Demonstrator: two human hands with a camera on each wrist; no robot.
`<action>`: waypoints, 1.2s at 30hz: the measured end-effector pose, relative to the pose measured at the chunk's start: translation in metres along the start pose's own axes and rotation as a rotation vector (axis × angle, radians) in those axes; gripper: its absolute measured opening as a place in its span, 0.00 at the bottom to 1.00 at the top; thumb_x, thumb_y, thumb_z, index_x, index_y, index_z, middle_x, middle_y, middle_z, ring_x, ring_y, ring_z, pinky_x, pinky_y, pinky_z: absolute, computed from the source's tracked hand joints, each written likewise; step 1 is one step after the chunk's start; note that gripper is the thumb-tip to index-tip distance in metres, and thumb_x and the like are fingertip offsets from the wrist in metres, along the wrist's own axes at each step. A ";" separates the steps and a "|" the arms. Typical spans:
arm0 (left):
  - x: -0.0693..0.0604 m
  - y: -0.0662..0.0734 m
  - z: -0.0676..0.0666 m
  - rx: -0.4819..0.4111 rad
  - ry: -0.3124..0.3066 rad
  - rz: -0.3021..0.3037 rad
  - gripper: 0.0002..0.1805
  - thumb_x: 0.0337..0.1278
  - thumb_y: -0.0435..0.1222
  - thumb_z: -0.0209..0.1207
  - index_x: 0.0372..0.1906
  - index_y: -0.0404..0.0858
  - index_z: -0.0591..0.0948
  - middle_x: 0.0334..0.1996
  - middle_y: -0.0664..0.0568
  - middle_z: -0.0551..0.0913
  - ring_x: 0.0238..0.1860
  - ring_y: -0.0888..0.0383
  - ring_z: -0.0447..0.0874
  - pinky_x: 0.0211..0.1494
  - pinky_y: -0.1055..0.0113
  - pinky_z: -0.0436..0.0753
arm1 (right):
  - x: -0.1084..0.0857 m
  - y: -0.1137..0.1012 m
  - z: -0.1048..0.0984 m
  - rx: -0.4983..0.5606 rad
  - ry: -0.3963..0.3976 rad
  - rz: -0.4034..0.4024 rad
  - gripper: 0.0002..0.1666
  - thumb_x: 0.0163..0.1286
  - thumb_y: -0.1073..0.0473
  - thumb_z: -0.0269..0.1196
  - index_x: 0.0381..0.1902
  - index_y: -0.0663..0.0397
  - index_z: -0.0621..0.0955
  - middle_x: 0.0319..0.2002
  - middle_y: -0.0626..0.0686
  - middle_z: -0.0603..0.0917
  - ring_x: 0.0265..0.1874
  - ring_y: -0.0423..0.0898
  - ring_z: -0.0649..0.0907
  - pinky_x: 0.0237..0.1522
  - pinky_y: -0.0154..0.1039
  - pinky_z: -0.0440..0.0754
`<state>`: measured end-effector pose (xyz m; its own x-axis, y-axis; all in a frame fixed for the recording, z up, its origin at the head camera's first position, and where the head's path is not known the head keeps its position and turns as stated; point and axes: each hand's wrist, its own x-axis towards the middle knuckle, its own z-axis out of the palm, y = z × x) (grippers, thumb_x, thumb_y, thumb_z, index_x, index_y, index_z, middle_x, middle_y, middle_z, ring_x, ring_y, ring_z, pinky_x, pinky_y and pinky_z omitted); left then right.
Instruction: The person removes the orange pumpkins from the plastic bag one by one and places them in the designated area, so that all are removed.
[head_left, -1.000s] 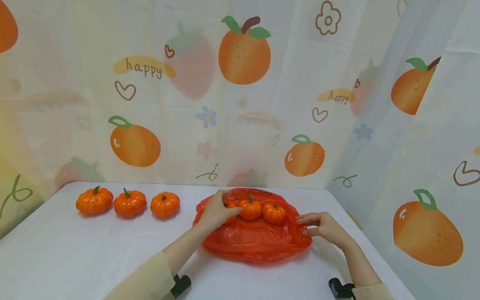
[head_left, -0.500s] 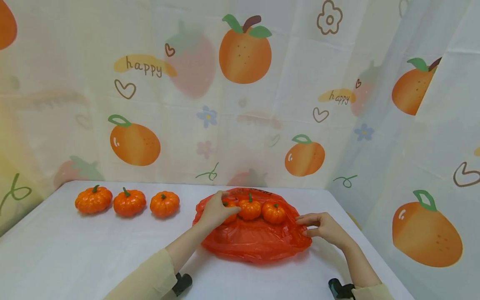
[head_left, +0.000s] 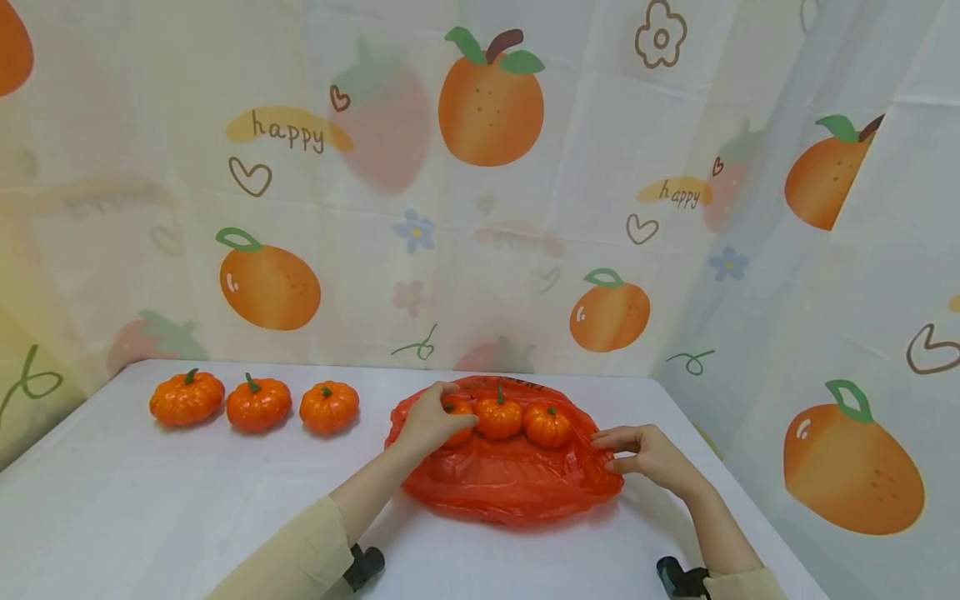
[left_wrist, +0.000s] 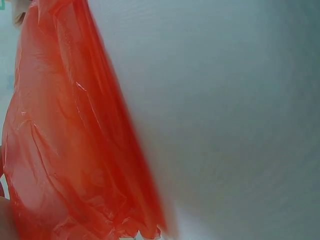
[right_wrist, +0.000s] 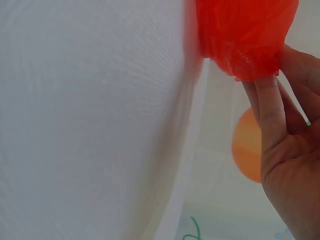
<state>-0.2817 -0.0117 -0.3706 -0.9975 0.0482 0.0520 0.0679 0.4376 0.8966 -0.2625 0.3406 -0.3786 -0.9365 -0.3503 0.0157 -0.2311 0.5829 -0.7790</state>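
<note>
A red plastic bag (head_left: 510, 487) lies spread on the table with its mouth facing up. Inside its opening sit a middle small orange pumpkin (head_left: 498, 417) and a right one (head_left: 548, 426). My left hand (head_left: 433, 425) grips the leftmost pumpkin (head_left: 458, 408) in the bag, thumb in front and fingers behind, which hide part of it. At the bag's right side, my right hand (head_left: 648, 454) pinches the plastic rim between thumb and fingers. The right wrist view shows those fingers (right_wrist: 272, 107) at the bag's edge; the left wrist view shows mostly the bag's wrinkled side (left_wrist: 65, 135).
Three more orange pumpkins stand in a row at the back left: a wide one (head_left: 187, 398), a middle one (head_left: 258, 406) and a rounder one (head_left: 330, 408). A fruit-print curtain (head_left: 487, 208) hangs behind the white table (head_left: 187, 517) and along its right side.
My left hand and the leftmost pumpkin in the bag have shifted very slightly left. My right hand stays at the bag's rim.
</note>
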 end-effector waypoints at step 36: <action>0.007 -0.005 0.005 0.156 0.034 0.099 0.29 0.41 0.30 0.65 0.55 0.28 0.75 0.53 0.37 0.79 0.51 0.45 0.75 0.62 0.48 0.79 | 0.002 0.002 0.000 -0.033 0.008 0.021 0.19 0.60 0.66 0.64 0.50 0.59 0.86 0.60 0.65 0.81 0.59 0.64 0.80 0.45 0.38 0.88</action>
<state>-0.2893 -0.0090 -0.3773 -0.9858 0.0683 0.1537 0.1651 0.5660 0.8077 -0.2649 0.3410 -0.3796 -0.9432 -0.3321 0.0050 -0.2201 0.6139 -0.7581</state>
